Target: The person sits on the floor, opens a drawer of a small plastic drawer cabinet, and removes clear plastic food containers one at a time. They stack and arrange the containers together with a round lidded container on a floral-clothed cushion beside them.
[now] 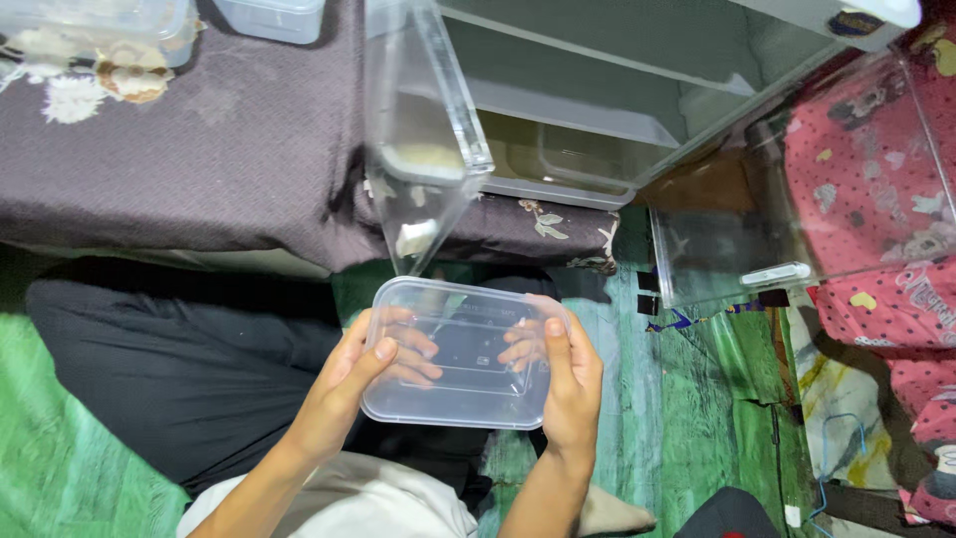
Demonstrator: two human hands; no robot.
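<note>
Both hands hold one clear plastic container (460, 351), a shallow rectangular tub with rounded corners, in mid-air above the person's lap. The left hand (351, 384) grips its left edge, thumb on the near rim and fingers (413, 351) showing through the plastic from underneath. The right hand (570, 377) clasps the right edge the same way, thumb lying along the rim and fingers curled below. The tub looks empty and sits roughly level.

Just beyond it, a taller clear plastic bin (420, 130) tilts down toward the tub, its narrow end close to the tub's far rim; whether they touch I cannot tell. Behind lies a dark purple cloth (229, 139) with pale flower prints, and further back a large open clear box (597, 110). To the right stands another transparent box (797, 199) against pink patterned fabric (886, 159). The floor covering (697, 399) is green.
</note>
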